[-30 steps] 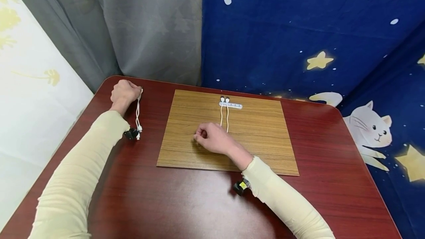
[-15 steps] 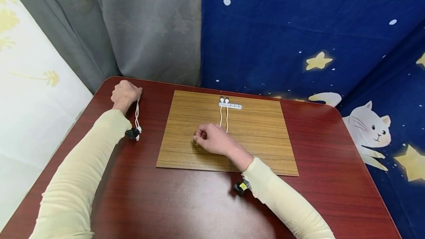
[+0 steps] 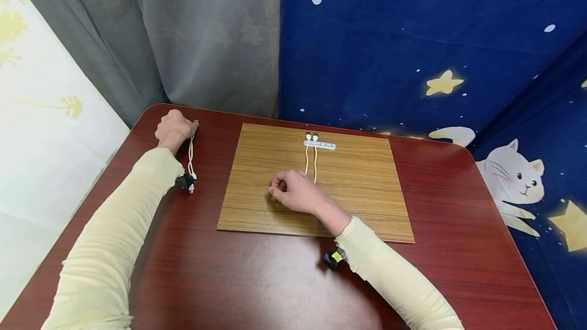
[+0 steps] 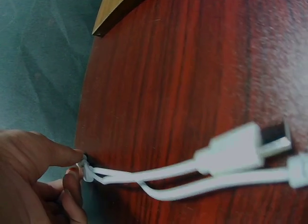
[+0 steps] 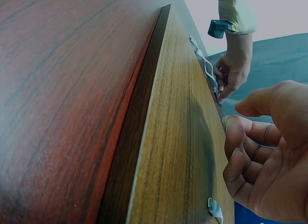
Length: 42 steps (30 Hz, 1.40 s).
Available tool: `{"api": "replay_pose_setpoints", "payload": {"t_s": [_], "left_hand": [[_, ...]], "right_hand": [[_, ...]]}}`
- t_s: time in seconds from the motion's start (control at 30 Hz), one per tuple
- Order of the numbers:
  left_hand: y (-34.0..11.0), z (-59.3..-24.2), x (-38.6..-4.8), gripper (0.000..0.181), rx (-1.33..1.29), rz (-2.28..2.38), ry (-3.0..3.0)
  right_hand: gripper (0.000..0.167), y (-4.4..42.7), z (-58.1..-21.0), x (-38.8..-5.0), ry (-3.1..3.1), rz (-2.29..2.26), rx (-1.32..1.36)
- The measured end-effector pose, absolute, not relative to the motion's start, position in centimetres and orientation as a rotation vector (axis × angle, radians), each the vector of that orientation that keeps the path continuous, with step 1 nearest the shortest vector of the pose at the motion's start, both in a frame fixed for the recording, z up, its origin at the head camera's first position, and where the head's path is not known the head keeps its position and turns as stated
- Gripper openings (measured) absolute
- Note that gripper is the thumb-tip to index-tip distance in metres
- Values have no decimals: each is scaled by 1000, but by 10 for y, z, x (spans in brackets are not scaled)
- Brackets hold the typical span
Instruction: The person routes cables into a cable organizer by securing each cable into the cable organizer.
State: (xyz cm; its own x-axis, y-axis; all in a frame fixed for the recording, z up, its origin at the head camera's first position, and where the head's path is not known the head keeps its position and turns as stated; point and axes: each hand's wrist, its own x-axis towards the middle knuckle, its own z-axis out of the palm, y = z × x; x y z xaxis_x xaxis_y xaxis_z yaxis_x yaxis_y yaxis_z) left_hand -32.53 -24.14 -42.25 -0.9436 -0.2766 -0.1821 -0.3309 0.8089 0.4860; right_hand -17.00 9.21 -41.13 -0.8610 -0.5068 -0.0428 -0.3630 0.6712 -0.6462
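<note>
At the far left corner of the table, my left hand (image 3: pixel 174 129) pinches a white USB cable (image 3: pixel 190 156) between thumb and fingers. Two strands run from the fingertips toward the wrist, ending in white plugs; a plug (image 4: pixel 238 147) with a metal tip is close up in the left wrist view. The pinched part is mostly hidden by the fingers (image 4: pixel 62 154). Over the wood-grain board (image 3: pixel 257 152), my right hand (image 3: pixel 295 191) hovers with loosely curled fingers, holding nothing. Beyond it, two white cables (image 3: pixel 315 159) lie at a pale cable clip strip (image 3: pixel 324 145), their lower parts hidden behind that hand.
The board lies on a dark red table (image 3: pixel 238 279). Grey (image 3: pixel 215 39) and blue star-patterned curtains (image 3: pixel 367 39) hang along the back edge. A small white plug (image 5: pixel 214 208) shows on the board in the right wrist view.
My left hand has shifted very slightly right. The white cable end seen at its fingertips a second ago is now mostly covered. The right hand stays in place.
</note>
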Motion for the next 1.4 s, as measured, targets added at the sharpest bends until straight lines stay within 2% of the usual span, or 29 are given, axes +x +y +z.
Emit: {"api": "replay_pose_setpoints", "payload": {"t_s": [0.77,1.0,1.4], "left_hand": [[-246,-421,-325,42,-466,932,2820],[-247,-421,-321,33,-472,1035,2846],[-245,-411,-319,30,-376,1288,2847]], "right_hand": [[18,83,-409,-172,2657,-940,-692],[18,76,-407,-173,2625,-956,-697],[19,63,-406,-177,2623,-955,-708]]}}
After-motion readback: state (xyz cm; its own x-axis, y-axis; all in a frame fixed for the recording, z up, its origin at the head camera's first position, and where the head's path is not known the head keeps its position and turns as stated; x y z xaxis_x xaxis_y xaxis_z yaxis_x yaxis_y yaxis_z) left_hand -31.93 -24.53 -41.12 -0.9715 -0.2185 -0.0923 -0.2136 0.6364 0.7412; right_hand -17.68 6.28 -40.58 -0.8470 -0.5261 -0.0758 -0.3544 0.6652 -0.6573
